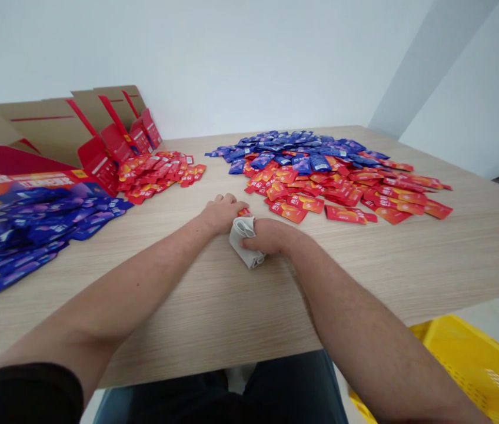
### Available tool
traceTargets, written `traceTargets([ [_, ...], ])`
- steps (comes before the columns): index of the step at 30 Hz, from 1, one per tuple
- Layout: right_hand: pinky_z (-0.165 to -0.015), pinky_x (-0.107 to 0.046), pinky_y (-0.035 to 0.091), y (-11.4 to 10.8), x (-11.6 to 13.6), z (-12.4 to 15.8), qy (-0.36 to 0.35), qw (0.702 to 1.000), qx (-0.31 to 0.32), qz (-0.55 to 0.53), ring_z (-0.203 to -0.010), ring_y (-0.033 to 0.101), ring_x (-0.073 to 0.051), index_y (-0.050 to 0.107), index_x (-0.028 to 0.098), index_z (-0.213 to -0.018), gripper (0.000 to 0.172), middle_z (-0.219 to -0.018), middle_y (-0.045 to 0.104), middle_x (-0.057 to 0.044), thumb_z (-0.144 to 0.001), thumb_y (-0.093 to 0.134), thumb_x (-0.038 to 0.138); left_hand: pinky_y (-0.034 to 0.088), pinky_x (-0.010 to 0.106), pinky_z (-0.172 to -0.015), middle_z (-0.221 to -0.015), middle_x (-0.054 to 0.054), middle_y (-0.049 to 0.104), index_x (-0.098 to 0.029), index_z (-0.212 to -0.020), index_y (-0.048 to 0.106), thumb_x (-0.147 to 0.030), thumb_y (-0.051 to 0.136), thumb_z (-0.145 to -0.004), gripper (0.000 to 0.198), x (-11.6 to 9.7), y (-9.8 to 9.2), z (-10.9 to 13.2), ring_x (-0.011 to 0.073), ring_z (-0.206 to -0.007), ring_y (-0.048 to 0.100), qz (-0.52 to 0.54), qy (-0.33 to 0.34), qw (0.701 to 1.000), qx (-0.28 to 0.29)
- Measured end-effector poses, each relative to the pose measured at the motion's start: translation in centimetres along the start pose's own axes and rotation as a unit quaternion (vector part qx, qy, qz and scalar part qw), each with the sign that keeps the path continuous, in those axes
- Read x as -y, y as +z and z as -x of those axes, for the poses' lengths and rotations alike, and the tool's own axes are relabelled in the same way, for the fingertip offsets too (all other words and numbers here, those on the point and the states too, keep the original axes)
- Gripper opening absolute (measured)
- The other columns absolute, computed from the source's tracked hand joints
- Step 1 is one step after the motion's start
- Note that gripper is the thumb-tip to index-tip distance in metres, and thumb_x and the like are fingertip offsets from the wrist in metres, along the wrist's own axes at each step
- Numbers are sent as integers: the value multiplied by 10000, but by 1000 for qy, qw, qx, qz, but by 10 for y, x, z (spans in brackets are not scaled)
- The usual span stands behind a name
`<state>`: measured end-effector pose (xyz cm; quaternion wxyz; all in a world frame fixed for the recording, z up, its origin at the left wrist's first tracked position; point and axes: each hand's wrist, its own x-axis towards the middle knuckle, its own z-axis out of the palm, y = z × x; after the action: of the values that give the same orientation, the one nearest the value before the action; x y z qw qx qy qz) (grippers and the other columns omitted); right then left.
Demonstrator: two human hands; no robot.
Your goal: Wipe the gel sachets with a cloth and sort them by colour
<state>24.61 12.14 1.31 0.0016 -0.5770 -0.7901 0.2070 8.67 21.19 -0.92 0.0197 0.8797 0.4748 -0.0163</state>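
My right hand [269, 235] is closed round a folded light-grey cloth [244, 250], its thumb pressed on the near side. The cloth's rolled folds face upward just above the tabletop. Right beside it, my left hand [223, 213] bends over a small red sachet [243, 212], with the thumb on it. Only a bit of that sachet shows between the two hands; the rest is hidden by the fingers and the cloth.
Red sachets [342, 185] and blue sachets [293, 144] lie heaped at the back right. Smaller piles of red sachets [159, 171] and blue sachets [46, 229] lie left, before open cardboard boxes [50, 121]. A yellow crate [474, 359] stands below the table's [214, 330] right front edge.
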Motion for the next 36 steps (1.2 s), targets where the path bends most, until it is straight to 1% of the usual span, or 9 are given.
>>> traceTargets([
  [4, -717, -263, 482, 0, 0, 1, -5, 999, 22, -30, -900, 708, -220, 719, 192, -1155, 385, -1073, 762, -101, -859, 610, 413, 410, 504, -1051, -1360, 130, 557, -350, -1415, 558, -526, 482, -914, 536, 18, -5, 40, 356, -1247, 501, 47, -27, 998, 14],
  [8, -685, -274, 471, -2, 1, 2, 11, 999, 28, -25, -858, 705, -223, 733, 179, -1100, 375, -1035, 764, -114, -867, 609, 446, 379, 372, -1119, -1360, 132, 586, -206, -1444, 512, -406, 482, -920, 562, 49, -5, 67, 280, -1300, 508, 85, -61, 994, -26],
  [12, -701, -271, 483, -5, -4, 4, 41, 997, 28, -53, -855, 698, -218, 734, 179, -1063, 385, -1002, 766, -99, -841, 658, 484, 466, 358, -1019, -1180, 148, 679, -147, -1354, 586, -368, 551, -872, 531, 66, 0, 75, 282, -1108, 635, 104, -173, 978, -44],
  [14, -701, -275, 493, -5, -8, 3, 66, 994, 9, -92, -851, 696, -218, 731, 182, -1055, 412, -995, 766, -91, -826, 680, 520, 478, 360, -1000, -1114, 150, 698, -138, -1275, 649, -361, 548, -870, 473, 67, 5, 71, 282, -1065, 646, 114, -187, 974, -58],
  [17, -733, -279, 507, 1, -13, -2, 92, 977, -54, -183, -873, 696, -208, 722, 198, -1078, 398, -1020, 767, -76, -844, 678, 517, 460, 387, -1031, -1100, 144, 690, -161, -1258, 674, -327, 539, -861, 451, 65, 14, 60, 290, -1116, 612, 92, -168, 978, -86],
  [21, -795, -302, 531, 16, -14, -11, 85, 941, -113, -309, -907, 700, -201, 711, 208, -1091, 342, -1039, 766, -56, -859, 680, 456, 446, 424, -1042, -1186, 122, 642, -275, -1300, 656, -299, 501, -876, 452, 63, 21, 53, 294, -1190, 561, 62, -133, 985, -93],
  [25, -829, -314, 555, 24, -15, -17, 64, 903, -111, -411, -921, 711, -188, 696, 204, -1102, 317, -1065, 764, -49, -862, 683, 411, 469, 415, -998, -1113, 119, 630, -283, -1226, 676, -283, 535, -851, 401, 65, 19, 55, 292, -1128, 585, 57, -118, 988, -77],
  [32, -817, -335, 586, 23, -15, -18, 83, 870, -106, -474, -901, 722, -198, 695, 200, -1060, 245, -1046, 767, -52, -861, 700, 342, 481, 345, -970, -1107, 105, 641, -213, -1290, 647, -280, 559, -823, 480, 76, 13, 61, 256, -1054, 626, 103, -52, 993, -25],
  [36, -810, -325, 597, 22, -9, -17, 82, 838, -91, -531, -918, 726, -189, 670, 201, -1094, 207, -1096, 761, -57, -899, 644, 265, 491, 355, -924, -1005, 96, 649, -197, -1184, 693, -255, 603, -775, 423, 79, 10, 65, 269, -1018, 625, 105, -22, 994, -23],
])
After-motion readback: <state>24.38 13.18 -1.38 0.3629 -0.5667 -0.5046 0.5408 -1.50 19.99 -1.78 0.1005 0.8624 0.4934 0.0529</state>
